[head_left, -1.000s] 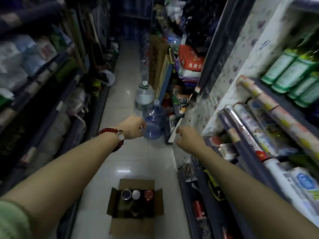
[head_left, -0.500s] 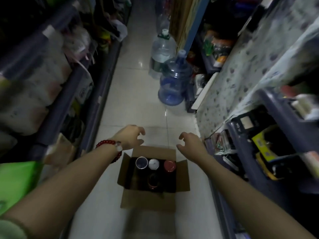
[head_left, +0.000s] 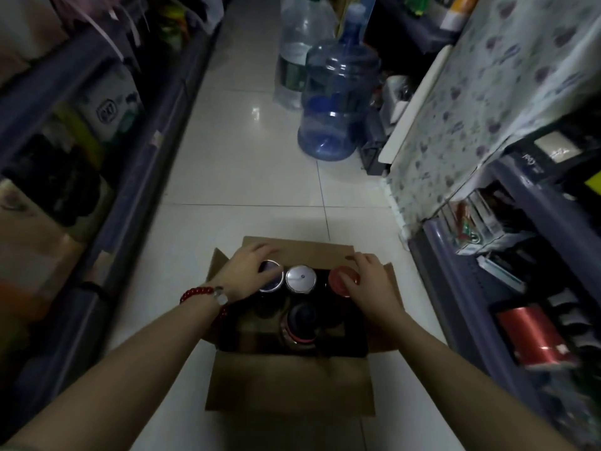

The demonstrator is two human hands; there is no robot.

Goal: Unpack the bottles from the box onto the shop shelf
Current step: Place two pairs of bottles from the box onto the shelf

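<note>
Both hands now down from mid-air onto the box (head_left: 292, 382), left grip (head_left: 248, 271) curled round dark-lidded bottle (head_left: 270, 277), right grip (head_left: 367, 281) round red-lidded bottle (head_left: 340, 282).

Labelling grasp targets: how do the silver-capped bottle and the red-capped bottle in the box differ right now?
The silver-capped bottle stands mid-row with nothing touching it; the red-capped bottle is at the row's right end, under the right hand. The silver cap shows whole; the red cap is partly covered by fingers. Both stand upright in the open cardboard box on the floor.
</note>
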